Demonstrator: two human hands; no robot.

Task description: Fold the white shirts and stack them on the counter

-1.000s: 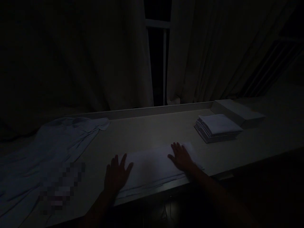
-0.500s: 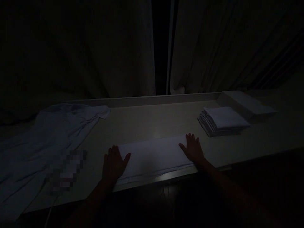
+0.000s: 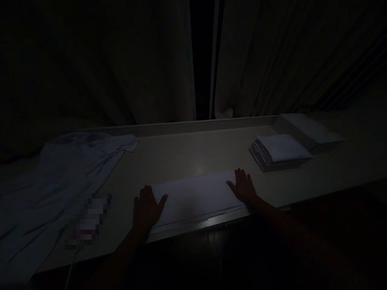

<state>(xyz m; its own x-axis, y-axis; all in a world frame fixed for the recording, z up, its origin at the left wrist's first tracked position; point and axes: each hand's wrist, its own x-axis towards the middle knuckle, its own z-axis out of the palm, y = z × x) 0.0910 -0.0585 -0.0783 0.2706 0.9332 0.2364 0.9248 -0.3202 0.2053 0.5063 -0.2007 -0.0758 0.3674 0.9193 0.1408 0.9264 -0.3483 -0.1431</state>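
Observation:
The scene is very dark. A long white folded cloth [image 3: 195,197] lies flat along the near edge of a pale table [image 3: 193,157]. My left hand [image 3: 147,209] rests flat on the cloth's left end, fingers spread. My right hand [image 3: 243,188] lies flat on the cloth's right end, fingers apart. Neither hand grips anything.
A stack of folded white cloths [image 3: 279,152] sits at the right, beside a flat white box [image 3: 308,131]. A pile of loose pale fabric [image 3: 57,177] covers the table's left side, with a blurred patch [image 3: 87,219] near it. Dark curtains [image 3: 121,60] hang behind.
Both hands have slid outward to the ends of the folded cloth and stay flat on it. The view has shifted slightly.

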